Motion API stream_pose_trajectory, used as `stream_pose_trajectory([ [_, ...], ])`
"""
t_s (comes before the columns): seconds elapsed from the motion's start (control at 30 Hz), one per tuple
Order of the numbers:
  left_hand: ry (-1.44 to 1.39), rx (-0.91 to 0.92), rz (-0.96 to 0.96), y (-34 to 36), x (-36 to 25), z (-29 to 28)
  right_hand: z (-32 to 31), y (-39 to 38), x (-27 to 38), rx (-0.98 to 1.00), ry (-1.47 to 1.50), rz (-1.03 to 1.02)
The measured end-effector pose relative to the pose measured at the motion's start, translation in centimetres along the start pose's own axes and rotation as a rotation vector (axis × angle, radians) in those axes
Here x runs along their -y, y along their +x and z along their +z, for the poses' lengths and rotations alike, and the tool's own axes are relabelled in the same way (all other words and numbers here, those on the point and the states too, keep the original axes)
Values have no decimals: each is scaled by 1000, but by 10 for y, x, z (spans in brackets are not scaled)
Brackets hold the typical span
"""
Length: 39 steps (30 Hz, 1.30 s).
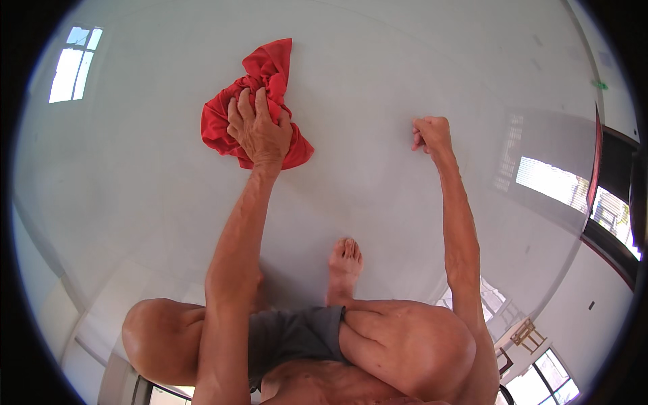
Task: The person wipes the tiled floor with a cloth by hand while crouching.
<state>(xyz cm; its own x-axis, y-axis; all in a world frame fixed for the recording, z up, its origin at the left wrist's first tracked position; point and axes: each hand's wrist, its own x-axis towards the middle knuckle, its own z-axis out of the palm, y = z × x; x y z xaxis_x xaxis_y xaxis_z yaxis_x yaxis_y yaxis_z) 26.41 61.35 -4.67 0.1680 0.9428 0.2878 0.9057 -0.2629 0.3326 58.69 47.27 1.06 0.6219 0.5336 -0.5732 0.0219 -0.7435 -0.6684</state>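
Observation:
A crumpled red cloth (219, 128) lies bunched on the shiny pale floor, ahead and left of centre. My left hand (260, 131) presses down on it from above, its fingers slightly spread and bent into the folds. One end of the cloth sticks out past the fingertips, and another corner spreads beside the wrist. Off to the right, my right hand (433, 133) is curled into a loose fist, with nothing visible in it. It is close over the floor; whether the knuckles touch it I cannot tell.
My bare foot (345, 266) rests on the pale floor (364, 67) between my bent knees. At the right rim stands a dark-framed doorway (617, 202). A small wooden stool (528, 335) is at the lower right. Window reflections shine on the floor.

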Motion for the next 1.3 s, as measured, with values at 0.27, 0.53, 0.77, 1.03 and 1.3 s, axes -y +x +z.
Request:
stream_pose_trajectory([
  [0.27,-15,-10,-4,3,-2,-1,-3,2,-1,23,1,20],
  [0.53,-19,38,-14,1,-2,-4,-6,7,2,7,-56,-51],
  [0.77,2,43,-22,2,-2,-4,-13,23,-4,-60,-71,-120],
  [1.03,-6,15,-15,2,-3,-4,-25,34,-5,-85,-192,-174],
  [1.3,11,6,-8,2,-3,-1,-32,48,-15,-97,-282,-305],
])
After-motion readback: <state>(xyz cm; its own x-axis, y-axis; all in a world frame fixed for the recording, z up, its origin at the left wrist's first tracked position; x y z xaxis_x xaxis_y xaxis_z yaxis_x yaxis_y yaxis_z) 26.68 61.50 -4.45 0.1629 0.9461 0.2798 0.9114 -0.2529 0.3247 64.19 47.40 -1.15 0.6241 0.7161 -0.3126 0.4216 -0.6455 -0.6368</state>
